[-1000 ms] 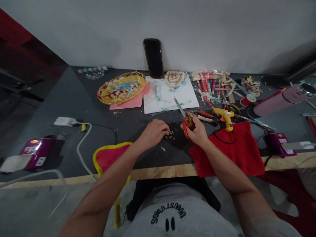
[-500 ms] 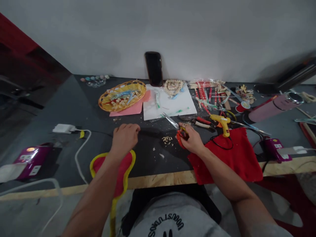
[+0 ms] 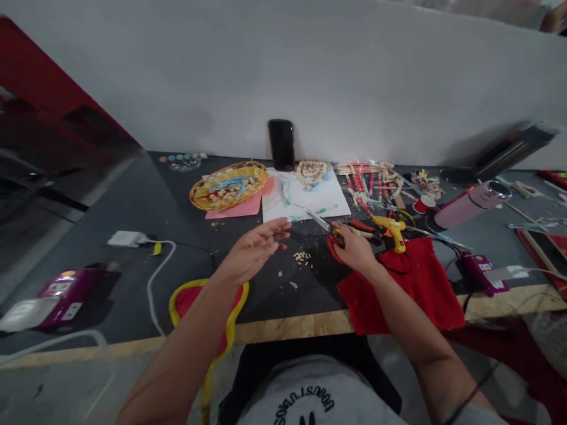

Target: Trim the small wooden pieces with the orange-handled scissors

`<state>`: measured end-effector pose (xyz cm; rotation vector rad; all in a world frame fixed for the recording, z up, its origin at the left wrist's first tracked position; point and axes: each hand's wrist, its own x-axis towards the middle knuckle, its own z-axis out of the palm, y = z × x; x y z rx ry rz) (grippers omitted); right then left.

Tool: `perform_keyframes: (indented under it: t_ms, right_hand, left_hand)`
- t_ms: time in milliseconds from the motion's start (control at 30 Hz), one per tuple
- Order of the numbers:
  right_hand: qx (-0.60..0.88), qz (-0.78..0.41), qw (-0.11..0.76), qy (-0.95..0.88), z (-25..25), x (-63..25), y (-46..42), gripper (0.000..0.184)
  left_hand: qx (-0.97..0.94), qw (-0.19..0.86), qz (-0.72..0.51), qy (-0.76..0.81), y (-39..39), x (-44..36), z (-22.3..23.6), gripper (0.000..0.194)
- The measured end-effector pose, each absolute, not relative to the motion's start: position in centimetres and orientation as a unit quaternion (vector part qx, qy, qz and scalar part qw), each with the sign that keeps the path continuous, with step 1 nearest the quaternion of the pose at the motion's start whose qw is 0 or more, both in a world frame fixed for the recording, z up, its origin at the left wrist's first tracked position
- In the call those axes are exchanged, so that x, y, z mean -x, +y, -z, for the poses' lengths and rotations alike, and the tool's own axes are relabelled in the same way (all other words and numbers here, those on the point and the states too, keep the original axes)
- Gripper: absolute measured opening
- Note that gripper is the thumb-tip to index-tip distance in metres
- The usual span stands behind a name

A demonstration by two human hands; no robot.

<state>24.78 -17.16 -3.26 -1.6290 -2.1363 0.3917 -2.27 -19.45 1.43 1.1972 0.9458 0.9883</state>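
Observation:
My right hand (image 3: 354,248) grips a pair of scissors (image 3: 319,221) by their red and yellow handles, blades pointing up and left toward the white paper (image 3: 277,206). To the left, my left hand (image 3: 253,252) hovers over the dark tabletop with its fingers stretched out, holding nothing. Small pale cut pieces (image 3: 302,257) lie in a loose pile between the two hands. Under my right forearm lies a red cloth (image 3: 411,289). A pink shape with a yellow border (image 3: 239,307) hangs over the table edge below my left forearm.
A yellow basket (image 3: 195,203) with cut bits stands behind my left hand. A phone (image 3: 282,144) leans on the wall. A yellow glue gun (image 3: 390,229), a thread spool (image 3: 424,203) and a pink bottle (image 3: 469,206) are at right. Purple power boxes (image 3: 482,271) and cables flank both sides.
My left hand has moved to the right and its curled fingers have opened out. My right hand still holds the scissors, a little further right. The whole view has shifted slightly.

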Motion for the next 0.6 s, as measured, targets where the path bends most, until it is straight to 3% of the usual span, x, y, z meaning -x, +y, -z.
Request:
perform_keyframes:
  t_ms: [133,333,600]
  right_hand:
    - [0.584,-0.093,0.106,-0.800,1.0,-25.2,-18.7,0.044]
    - [0.604,-0.102,0.007,-0.790,-0.3,-26.3,-22.6,0.045]
    - [0.573,-0.101,0.014,-0.813,0.8,-28.4,-25.4,0.043]
  left_hand:
    - [-0.521,0.634,-0.422,0.385,-19.7,2.2,-1.4,0.060]
    - [-0.529,0.564,-0.445,0.452,-20.2,2.6,-0.1,0.075]
    - [-0.515,0.571,-0.404,0.496,-21.1,2.4,-0.5,0.067]
